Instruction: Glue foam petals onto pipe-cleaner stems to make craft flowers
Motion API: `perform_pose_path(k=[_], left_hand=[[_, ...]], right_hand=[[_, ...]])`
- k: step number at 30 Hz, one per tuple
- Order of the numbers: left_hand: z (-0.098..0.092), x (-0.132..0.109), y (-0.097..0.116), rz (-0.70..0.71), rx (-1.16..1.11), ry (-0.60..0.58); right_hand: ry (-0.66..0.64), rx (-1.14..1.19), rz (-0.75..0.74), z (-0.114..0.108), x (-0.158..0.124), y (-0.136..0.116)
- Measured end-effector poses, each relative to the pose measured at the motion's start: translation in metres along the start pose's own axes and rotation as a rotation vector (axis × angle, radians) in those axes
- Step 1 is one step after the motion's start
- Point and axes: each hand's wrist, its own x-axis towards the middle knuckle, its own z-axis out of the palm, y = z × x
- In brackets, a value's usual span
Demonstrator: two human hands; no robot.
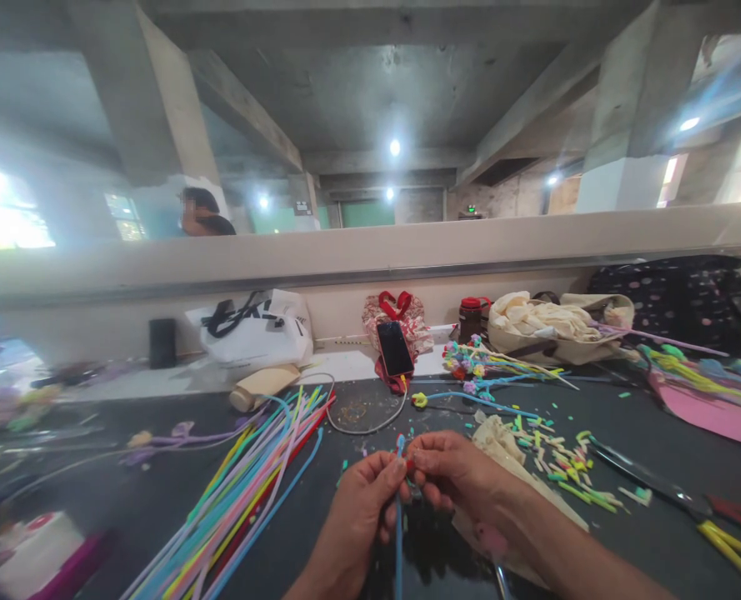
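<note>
At the bottom centre of the frame, a blue stem [398,542] stood nearly upright, pinched near its tip by the fingers of the left hand [370,492]. Close beside it, the right hand [450,468] had its fingers drawn together, seemingly on a small red piece [410,466]. The stem looked light, soft and bendable, best gripped just below the tip. Around them on the bench [301,510] lay a bundle of coloured stems [251,496] lower left, and short pieces [575,489] and scissors [651,479] lower right.
</note>
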Motion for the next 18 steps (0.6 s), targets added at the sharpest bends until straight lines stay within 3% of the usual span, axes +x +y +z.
perform_pose_path(k=[4, 9, 14, 18], left_hand=[[0.0002, 0.0013, 0.002, -0.008, -0.063, -0.042], [-0.0028, 0.0015, 0.003, -0.043, -0.129, -0.011], [-0.003, 0.0009, 0.0018, -0.061, -0.098, -0.023], [-0.0028, 0.0019, -0.0013, -0.047, -0.064, -0.005]], right_hand=[[0.154, -0.063, -0.083, 0.0052, -0.0001, -0.0009], [0.377, -0.216, -0.181, 0.008, -0.0003, -0.0042], [0.394, -0.445, -0.277, 0.0086, 0.0008, -0.0036], [0.321, -0.447, -0.25, 0.0104, -0.0004, -0.0013]])
